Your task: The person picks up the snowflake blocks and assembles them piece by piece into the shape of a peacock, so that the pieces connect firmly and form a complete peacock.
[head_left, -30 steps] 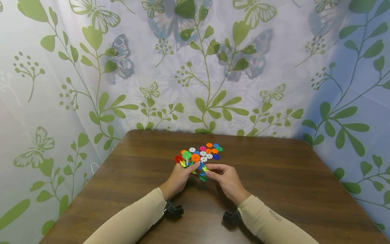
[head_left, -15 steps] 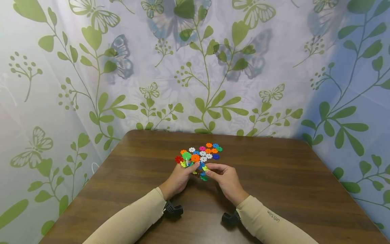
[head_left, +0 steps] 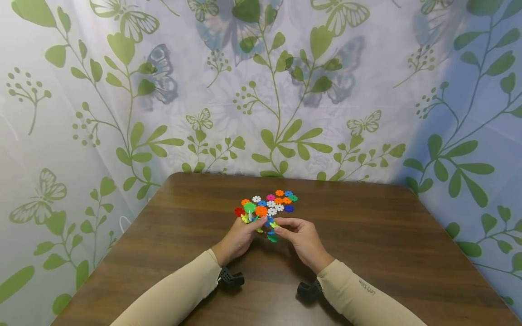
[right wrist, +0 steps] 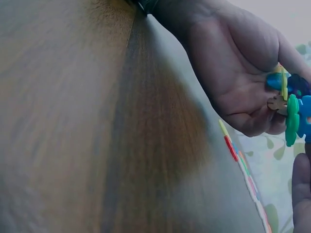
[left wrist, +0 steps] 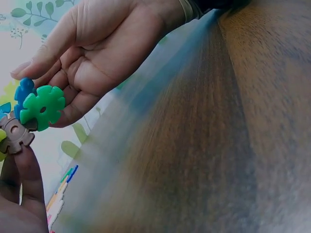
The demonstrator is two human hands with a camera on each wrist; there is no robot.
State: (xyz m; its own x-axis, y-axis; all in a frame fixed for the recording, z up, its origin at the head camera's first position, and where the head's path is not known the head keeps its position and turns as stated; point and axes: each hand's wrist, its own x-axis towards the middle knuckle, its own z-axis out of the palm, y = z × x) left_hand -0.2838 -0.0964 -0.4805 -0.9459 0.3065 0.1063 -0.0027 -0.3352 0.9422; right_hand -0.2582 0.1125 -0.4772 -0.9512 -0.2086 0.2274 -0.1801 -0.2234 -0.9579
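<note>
Notched plastic flower discs are joined into a cluster between both hands. My left hand (head_left: 240,237) grips the cluster from the left, its thumb lying along the near side. A light green disc (head_left: 249,208) and an orange disc (head_left: 261,211) stand at the top of the cluster. With thumb and index finger my right hand (head_left: 302,237) pinches a yellow-green disc (head_left: 273,224) on the right side. Below it hangs a green disc (left wrist: 43,108), beside a blue disc (right wrist: 305,116) and a brown disc (left wrist: 17,132). The left palm and fingers hide part of the cluster.
Behind the hands, several loose discs lie flat on the brown wooden table (head_left: 367,235), among them a pink disc (head_left: 271,198), a white disc (head_left: 256,199) and a dark blue disc (head_left: 288,208). A leaf-printed curtain (head_left: 228,90) hangs behind the table.
Both hands keep nearly the same place and the same hold on the cluster. The head view has shifted very slightly.
</note>
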